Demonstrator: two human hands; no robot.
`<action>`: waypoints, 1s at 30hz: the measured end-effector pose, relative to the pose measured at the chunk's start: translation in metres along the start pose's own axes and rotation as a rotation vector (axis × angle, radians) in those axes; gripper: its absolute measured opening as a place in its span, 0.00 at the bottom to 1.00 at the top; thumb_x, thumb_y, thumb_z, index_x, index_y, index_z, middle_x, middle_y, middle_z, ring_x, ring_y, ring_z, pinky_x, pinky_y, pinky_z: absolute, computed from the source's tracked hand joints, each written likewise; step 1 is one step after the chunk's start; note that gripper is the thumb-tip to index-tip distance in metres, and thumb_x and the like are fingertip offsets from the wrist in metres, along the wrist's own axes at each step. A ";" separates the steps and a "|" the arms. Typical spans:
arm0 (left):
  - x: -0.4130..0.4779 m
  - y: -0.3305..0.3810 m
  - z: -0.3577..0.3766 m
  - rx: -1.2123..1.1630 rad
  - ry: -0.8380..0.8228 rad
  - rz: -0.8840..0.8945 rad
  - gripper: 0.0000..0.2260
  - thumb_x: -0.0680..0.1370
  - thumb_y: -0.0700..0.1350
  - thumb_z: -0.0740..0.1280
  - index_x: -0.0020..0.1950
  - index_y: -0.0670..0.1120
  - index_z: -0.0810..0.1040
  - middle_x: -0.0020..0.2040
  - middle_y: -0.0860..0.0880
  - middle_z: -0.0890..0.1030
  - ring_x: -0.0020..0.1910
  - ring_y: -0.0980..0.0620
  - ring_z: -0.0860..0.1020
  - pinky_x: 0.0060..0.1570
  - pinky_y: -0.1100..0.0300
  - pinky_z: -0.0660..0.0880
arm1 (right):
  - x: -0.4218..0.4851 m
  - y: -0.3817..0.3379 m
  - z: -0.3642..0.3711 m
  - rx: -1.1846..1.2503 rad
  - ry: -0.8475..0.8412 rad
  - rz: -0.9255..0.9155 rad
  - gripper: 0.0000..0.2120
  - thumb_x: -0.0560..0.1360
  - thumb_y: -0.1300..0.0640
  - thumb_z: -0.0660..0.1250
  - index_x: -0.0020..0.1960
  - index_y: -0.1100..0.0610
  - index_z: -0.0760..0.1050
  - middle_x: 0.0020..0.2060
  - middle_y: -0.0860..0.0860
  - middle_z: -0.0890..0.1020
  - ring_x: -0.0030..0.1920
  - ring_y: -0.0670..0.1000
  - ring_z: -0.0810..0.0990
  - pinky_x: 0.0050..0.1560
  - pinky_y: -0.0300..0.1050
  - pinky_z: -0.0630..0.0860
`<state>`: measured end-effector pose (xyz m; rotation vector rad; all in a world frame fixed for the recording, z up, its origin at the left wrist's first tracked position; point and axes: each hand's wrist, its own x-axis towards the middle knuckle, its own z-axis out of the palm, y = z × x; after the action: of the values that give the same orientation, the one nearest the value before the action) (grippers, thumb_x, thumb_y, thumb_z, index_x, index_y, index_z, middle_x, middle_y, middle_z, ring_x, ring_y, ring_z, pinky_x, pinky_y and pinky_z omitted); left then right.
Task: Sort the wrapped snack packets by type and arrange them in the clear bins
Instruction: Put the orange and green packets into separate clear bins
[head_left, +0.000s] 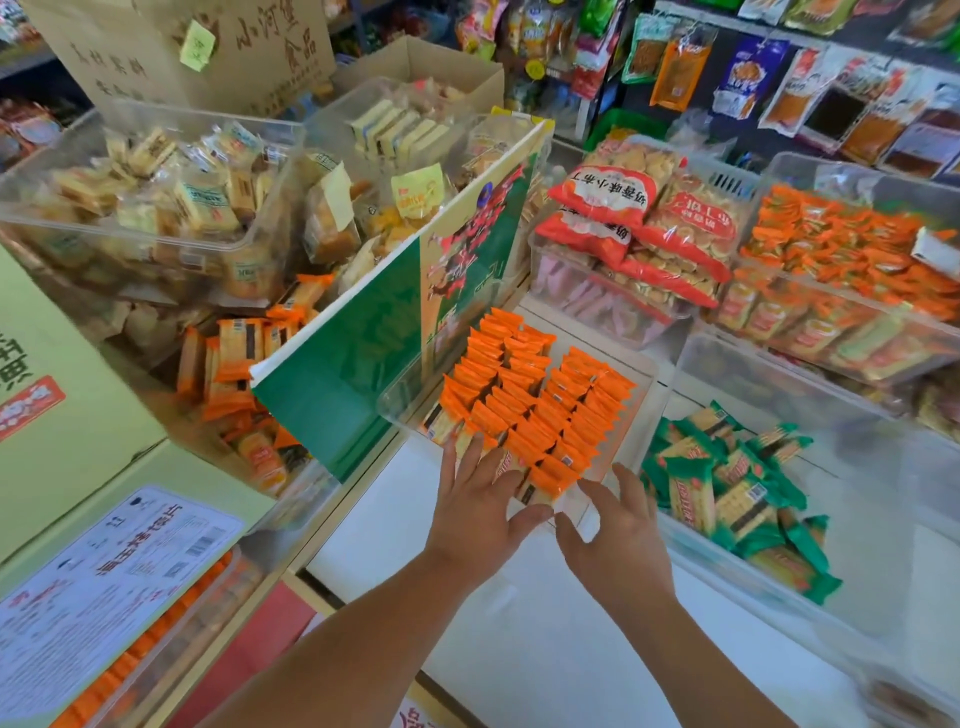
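A clear bin (641, 371) in the middle holds several tidy rows of orange-wrapped snack packets (524, 400). My left hand (478, 501) lies with straight fingers on the nearest packets at the bin's front left. My right hand (618, 525) sits at the bin's front right corner, fingers spread and relaxed, thumb toward the left thumb; I cannot tell if it touches the rim. To the right, another clear bin (737, 566) holds loose green-wrapped packets (727, 488).
A green and white carton flap (353, 358) stands just left of the orange bin. Loose orange packets (234, 369) lie behind it. Clear bins of pale snacks (171, 208) at back left, red biscuit bags (639, 218) and a bin of orange packets (841, 249) at back right.
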<state>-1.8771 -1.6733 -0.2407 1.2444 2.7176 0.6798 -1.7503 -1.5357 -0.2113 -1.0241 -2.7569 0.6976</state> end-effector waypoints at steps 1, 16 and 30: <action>0.007 0.002 0.000 -0.017 -0.019 -0.007 0.26 0.81 0.71 0.53 0.61 0.57 0.82 0.75 0.54 0.72 0.83 0.46 0.55 0.79 0.37 0.45 | 0.004 0.004 0.000 -0.016 0.025 -0.044 0.21 0.70 0.47 0.78 0.61 0.52 0.83 0.69 0.57 0.75 0.71 0.61 0.71 0.48 0.61 0.82; 0.091 0.010 -0.023 -0.050 -0.438 0.036 0.23 0.85 0.57 0.61 0.79 0.55 0.66 0.84 0.53 0.54 0.82 0.55 0.36 0.67 0.56 0.18 | 0.104 0.060 -0.043 -0.101 -0.254 -0.310 0.21 0.72 0.29 0.68 0.60 0.38 0.79 0.70 0.35 0.70 0.77 0.41 0.61 0.67 0.41 0.71; 0.179 0.011 -0.004 -0.073 -0.627 -0.214 0.15 0.76 0.58 0.70 0.59 0.52 0.82 0.60 0.53 0.82 0.61 0.50 0.78 0.60 0.50 0.77 | 0.195 0.072 -0.020 -0.274 -0.259 -0.404 0.17 0.69 0.33 0.70 0.48 0.44 0.85 0.42 0.43 0.81 0.54 0.50 0.79 0.74 0.52 0.64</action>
<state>-1.9901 -1.5368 -0.2122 0.9272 2.2318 0.2913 -1.8513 -1.3547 -0.2359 -0.4000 -3.2074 0.4242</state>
